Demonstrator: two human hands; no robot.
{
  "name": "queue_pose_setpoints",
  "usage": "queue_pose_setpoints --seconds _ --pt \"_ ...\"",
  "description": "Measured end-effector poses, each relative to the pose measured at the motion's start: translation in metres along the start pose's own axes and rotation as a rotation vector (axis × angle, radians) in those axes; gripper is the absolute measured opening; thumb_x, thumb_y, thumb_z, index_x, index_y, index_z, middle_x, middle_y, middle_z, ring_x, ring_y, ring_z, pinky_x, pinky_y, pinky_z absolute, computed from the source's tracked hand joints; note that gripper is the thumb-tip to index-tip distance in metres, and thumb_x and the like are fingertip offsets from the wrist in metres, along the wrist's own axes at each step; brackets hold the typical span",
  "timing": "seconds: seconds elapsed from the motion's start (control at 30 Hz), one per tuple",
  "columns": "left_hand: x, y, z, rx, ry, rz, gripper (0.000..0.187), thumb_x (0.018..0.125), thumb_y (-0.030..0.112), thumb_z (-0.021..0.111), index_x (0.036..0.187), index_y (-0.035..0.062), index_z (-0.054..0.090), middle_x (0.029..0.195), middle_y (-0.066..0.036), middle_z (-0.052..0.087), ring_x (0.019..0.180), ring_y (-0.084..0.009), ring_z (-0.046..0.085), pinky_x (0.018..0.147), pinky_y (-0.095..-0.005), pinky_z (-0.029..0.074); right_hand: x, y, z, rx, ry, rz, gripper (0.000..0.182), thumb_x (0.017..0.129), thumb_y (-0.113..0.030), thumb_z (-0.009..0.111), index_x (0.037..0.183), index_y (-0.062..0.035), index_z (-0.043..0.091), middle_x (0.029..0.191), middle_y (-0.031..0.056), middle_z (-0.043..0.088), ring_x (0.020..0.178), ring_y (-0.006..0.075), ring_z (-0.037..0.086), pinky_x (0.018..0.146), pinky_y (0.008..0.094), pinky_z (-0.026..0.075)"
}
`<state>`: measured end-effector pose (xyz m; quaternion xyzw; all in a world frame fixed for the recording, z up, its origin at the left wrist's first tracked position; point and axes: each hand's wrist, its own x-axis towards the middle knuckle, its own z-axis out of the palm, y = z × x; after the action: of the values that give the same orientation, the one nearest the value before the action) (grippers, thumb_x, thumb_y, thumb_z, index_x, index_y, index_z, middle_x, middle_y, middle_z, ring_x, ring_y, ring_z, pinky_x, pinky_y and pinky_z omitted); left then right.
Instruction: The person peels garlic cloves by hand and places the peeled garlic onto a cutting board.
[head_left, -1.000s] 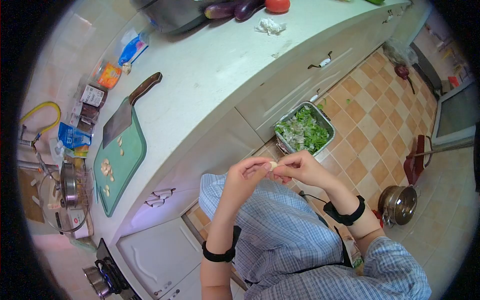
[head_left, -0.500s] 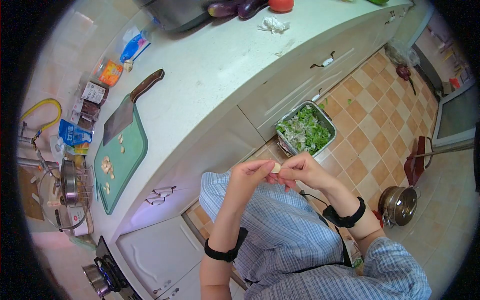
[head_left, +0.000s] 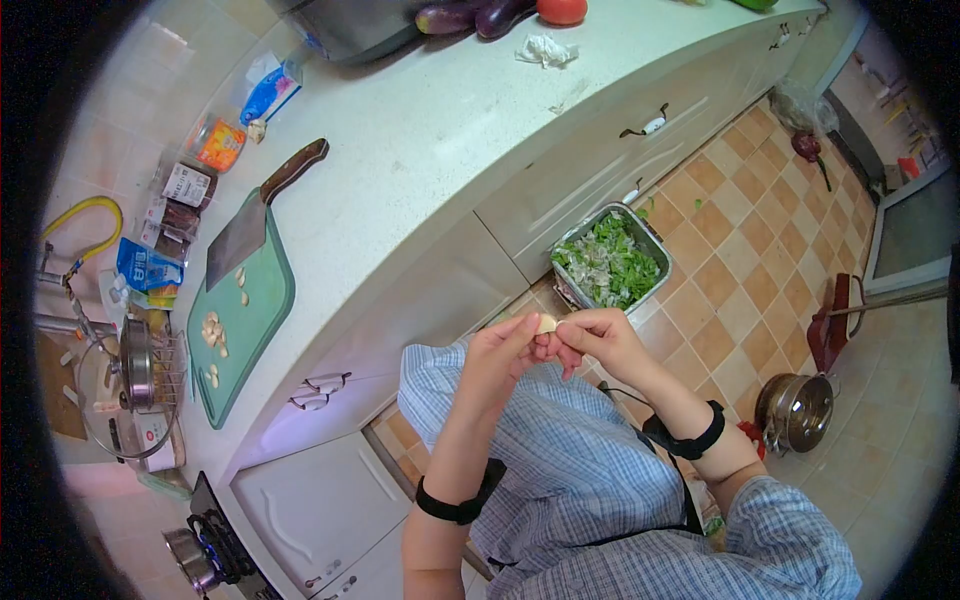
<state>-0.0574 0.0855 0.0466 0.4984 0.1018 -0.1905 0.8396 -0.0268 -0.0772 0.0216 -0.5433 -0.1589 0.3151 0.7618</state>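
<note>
A pale garlic clove (head_left: 546,324) is pinched between the thumb and fingers of my left hand (head_left: 505,352). My right hand (head_left: 603,338) closes its thumb and forefinger on the clove's other end, and the two hands meet in front of my checked shirt. On the counter, a green cutting board (head_left: 262,300) bears several peeled garlic cloves (head_left: 212,330). A wide-bladed cleaver (head_left: 240,240) lies across the board's far end, its brown handle over the counter.
Below my hands, a bin (head_left: 655,287) full of green leafy scraps stands on the tiled floor. Eggplants (head_left: 450,18), a tomato (head_left: 562,10) and crumpled tissue (head_left: 547,50) lie along the counter (head_left: 400,130). Jars and packets line the wall. A lidded pot (head_left: 795,412) sits at right.
Both hands have shifted slightly up and left with the garlic clove, and the fingers have adjusted around it. More of the clove shows now. The board and cleaver stay put.
</note>
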Motion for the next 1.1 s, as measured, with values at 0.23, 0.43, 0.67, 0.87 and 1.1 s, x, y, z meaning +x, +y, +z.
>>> queue_pose_setpoints --seconds 0.23,0.43,0.67,0.87,1.1 --pt "-0.001 -0.011 -0.006 -0.136 0.235 -0.005 0.025 0.087 0.019 0.049 0.096 -0.0033 0.054 0.079 -0.004 0.057 0.066 -0.0102 0.054 0.063 -0.0238 0.047 0.001 0.003 -0.001 0.235 0.222 -0.052 0.02 0.084 -0.018 0.054 0.09 0.0002 0.059 0.076 0.0036 0.054 0.068 0.0092 0.054 0.053 0.0239 0.049" --pt "-0.003 -0.005 0.013 0.213 0.36 0.207 0.021 0.082 0.008 0.055 0.098 -0.0065 0.055 0.086 -0.013 0.061 0.07 -0.0159 0.061 0.064 -0.0245 0.051 0.005 0.004 0.01 -0.058 0.318 -0.159 0.016 0.08 -0.011 0.058 0.089 0.0014 0.06 0.082 0.0035 0.055 0.07 0.009 0.055 0.051 0.0207 0.049" --pt "-0.004 -0.008 0.011 0.345 0.391 0.36 0.018 0.078 0.004 0.059 0.092 -0.0074 0.058 0.086 -0.013 0.062 0.072 -0.0156 0.061 0.065 -0.0235 0.05 0.007 0.007 0.009 0.024 0.265 -0.116 0.016 0.082 -0.014 0.057 0.089 0.0001 0.06 0.081 0.0024 0.056 0.069 0.0082 0.054 0.05 0.0208 0.049" --pt "-0.005 -0.006 0.01 0.336 0.387 0.289 0.017 0.078 0.003 0.059 0.091 -0.0074 0.059 0.084 -0.013 0.062 0.071 -0.0152 0.061 0.064 -0.0222 0.05 0.006 0.009 0.006 0.057 0.239 -0.081 0.018 0.083 -0.015 0.055 0.09 0.0011 0.058 0.081 0.0027 0.057 0.068 0.0081 0.055 0.051 0.0215 0.049" --pt "-0.004 -0.011 0.01 0.367 0.391 0.295 0.018 0.077 0.002 0.06 0.093 -0.0077 0.057 0.085 -0.011 0.062 0.074 -0.0137 0.06 0.068 -0.022 0.048 0.007 0.008 0.007 0.043 0.279 -0.072 0.019 0.083 -0.013 0.055 0.094 0.0016 0.057 0.083 0.0029 0.057 0.07 0.0081 0.056 0.054 0.0216 0.05"
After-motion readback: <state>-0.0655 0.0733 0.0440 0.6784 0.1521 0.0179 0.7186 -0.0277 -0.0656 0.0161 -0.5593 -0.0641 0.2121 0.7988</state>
